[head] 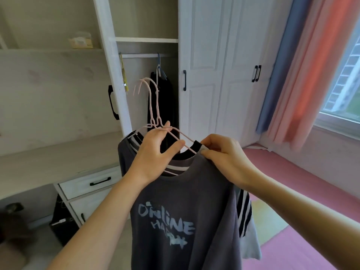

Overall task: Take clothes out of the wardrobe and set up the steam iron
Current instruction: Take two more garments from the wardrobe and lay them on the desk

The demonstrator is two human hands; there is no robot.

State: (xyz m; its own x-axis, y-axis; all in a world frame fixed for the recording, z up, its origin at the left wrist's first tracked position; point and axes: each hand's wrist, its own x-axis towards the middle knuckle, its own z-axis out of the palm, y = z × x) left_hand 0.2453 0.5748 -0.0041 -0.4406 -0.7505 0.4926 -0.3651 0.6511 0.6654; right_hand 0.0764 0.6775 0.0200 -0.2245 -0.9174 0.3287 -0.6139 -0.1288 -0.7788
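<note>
Done: shirts (185,211), hangers (153,121) out of wardrobe (204,55).
Left hand (153,151): grips hangers.
Right hand (224,154): pinches shirts at neckline.
Pending: iron, unseen.

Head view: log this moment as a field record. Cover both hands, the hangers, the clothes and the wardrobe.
left hand: grips the pink hangers below their hooks
right hand: pinches the grey T-shirt at its shoulder
pink hangers: two, hooks off the rail
grey T-shirt: hangs from a hanger, pale print facing the camera
striped garment: behind the T-shirt, one sleeve showing
wardrobe: one door open, a dark garment on its rail
</note>
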